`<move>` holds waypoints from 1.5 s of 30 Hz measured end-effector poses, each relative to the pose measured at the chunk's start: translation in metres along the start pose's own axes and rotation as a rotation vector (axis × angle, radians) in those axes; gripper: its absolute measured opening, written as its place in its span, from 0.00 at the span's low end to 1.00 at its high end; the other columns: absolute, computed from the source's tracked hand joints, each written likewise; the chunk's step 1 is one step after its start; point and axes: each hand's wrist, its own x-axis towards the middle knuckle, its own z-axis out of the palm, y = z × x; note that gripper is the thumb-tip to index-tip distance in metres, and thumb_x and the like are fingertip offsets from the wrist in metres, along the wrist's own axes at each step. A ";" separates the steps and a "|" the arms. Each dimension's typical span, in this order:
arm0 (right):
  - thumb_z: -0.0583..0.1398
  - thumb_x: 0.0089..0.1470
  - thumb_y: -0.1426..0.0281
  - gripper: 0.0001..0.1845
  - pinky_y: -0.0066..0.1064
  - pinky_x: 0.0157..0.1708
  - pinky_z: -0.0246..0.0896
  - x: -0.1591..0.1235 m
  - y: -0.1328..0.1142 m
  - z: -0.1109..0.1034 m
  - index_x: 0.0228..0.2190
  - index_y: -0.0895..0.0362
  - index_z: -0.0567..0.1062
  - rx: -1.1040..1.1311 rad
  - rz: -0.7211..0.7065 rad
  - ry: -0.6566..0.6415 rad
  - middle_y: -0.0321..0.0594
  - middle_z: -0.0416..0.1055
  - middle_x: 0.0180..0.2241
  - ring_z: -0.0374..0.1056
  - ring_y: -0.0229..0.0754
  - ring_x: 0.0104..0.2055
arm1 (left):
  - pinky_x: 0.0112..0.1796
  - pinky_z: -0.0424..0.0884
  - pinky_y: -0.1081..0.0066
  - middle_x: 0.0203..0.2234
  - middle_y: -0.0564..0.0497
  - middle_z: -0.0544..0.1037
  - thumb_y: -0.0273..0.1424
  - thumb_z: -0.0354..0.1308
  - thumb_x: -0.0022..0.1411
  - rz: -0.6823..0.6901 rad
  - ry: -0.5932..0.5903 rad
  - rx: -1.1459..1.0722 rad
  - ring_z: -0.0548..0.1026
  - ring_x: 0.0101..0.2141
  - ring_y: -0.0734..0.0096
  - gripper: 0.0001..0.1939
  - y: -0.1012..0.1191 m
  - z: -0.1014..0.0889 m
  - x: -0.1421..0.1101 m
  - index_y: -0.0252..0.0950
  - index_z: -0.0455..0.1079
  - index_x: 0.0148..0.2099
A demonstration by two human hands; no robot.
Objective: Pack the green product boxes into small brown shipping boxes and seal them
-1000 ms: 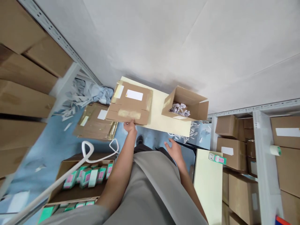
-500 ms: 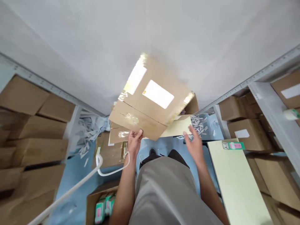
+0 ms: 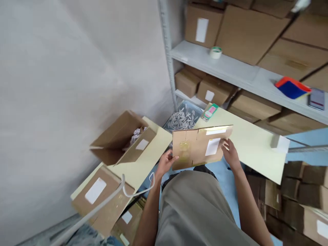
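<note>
A flattened cardboard box [image 3: 197,150] with a white label and yellowish tape is held upright before my body. My left hand [image 3: 165,162] pinches its lower left edge, thumb on the near face. At the right edge, the curled fingers of my right hand [image 3: 230,153] grip the cardboard beside the label. To the left, an open cardboard box [image 3: 123,136] holding small crumpled pieces stands on a pale yellow board [image 3: 153,147]. Another flat piece of cardboard [image 3: 110,208] with a white label lies nearer me on that board.
A pale yellow table [image 3: 253,147] extends right, bearing a green-and-pink package [image 3: 210,111] and a small white box [image 3: 280,143]. Shelves [image 3: 238,77] carry brown boxes, a tape roll [image 3: 215,52] and a phone [image 3: 316,99]. Paper scraps [image 3: 181,119] fill the corner. A white curved rod [image 3: 89,210] crosses lower left.
My view has turned right toward the shelves. The flattened box has come down and swung to the right table, and my right hand, earlier open and apart, now grips its right edge.
</note>
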 end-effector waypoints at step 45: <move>0.70 0.53 0.37 0.40 0.54 0.59 0.77 0.183 0.132 -0.207 0.53 0.53 0.83 0.391 0.294 -0.026 0.50 0.81 0.58 0.79 0.59 0.56 | 0.65 0.72 0.52 0.65 0.37 0.78 0.55 0.71 0.61 -0.021 -0.228 0.231 0.78 0.63 0.46 0.38 0.055 0.308 0.286 0.36 0.75 0.64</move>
